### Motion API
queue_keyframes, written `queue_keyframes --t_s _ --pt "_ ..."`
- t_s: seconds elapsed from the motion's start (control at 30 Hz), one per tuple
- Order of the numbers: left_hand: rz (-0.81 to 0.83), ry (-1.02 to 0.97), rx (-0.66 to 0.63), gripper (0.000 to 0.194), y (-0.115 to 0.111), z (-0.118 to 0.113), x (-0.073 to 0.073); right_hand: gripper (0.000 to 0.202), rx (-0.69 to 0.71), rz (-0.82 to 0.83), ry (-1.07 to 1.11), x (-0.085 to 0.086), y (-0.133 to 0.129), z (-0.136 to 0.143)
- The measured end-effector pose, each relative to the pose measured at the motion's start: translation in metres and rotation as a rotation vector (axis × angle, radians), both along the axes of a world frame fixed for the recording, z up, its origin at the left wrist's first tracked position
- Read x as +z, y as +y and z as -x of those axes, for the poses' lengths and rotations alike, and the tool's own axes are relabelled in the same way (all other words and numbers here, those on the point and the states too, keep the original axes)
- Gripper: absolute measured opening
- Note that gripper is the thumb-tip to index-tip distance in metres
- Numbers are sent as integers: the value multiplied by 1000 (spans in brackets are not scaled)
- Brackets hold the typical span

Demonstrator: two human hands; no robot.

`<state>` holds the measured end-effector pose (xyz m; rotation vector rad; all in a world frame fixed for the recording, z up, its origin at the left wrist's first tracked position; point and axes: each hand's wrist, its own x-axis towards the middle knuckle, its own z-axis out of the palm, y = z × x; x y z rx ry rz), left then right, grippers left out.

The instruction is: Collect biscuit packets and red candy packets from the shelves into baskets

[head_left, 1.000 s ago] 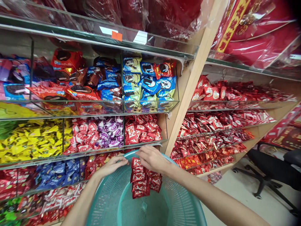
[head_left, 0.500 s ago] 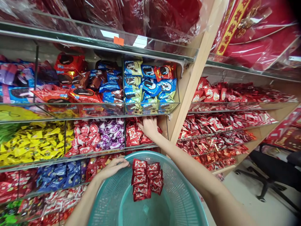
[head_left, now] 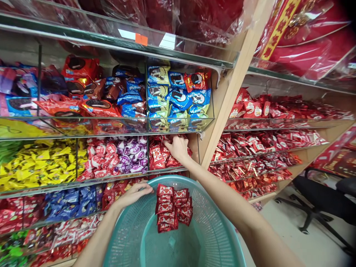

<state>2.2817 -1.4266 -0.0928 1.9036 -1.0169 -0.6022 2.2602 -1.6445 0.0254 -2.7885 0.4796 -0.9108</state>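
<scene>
Raised out of the teal basket (head_left: 215, 239) since a second ago, the right hand (head_left: 178, 149) is now set among shelved red packets (head_left: 159, 157) beyond the basket's twelve o'clock; whether anything is gripped cannot be told. At ten o'clock, the basket is touched by the left hand (head_left: 136, 193), its fingers held close together, their grip unclear. Inside, toward twelve o'clock, strips of red sachets (head_left: 167, 207) are piled

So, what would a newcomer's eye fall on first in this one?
Probably the big green basket at bottom centre, with a neat block of red packets inside it. Just above, the right hand reaches among shelved red packets. At far left, the bright yellow packets also stand out.
</scene>
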Motion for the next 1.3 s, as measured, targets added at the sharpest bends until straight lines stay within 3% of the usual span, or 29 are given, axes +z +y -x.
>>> queue_keyframes --t_s 0.13,0.27,0.37,0.5,0.67,0.77,0.93,1.3 --pt "-6 2 -2 36 -1 0 1 35 117 -88 -93 3 0 19" --pt "-9 13 -5 36 -3 1 4 29 319 -118 -154 -2 4 61" --pt "0 13 -17 35 -3 2 4 27 455 -43 -155 -15 4 100" --pt "-3 -6 -15 36 -2 1 2 29 611 92 15 -43 -5 136" --pt "-9 -18 -21 35 -2 0 1 21 546 262 312 -81 -20 139" --pt "-3 -14 -23 33 -1 1 4 20 475 387 366 -95 -22 132" --pt "-1 -9 -11 33 -1 2 3 21 428 506 392 -100 -19 126" --pt "1 -16 -7 33 0 3 3 23 372 526 424 -107 -13 127"
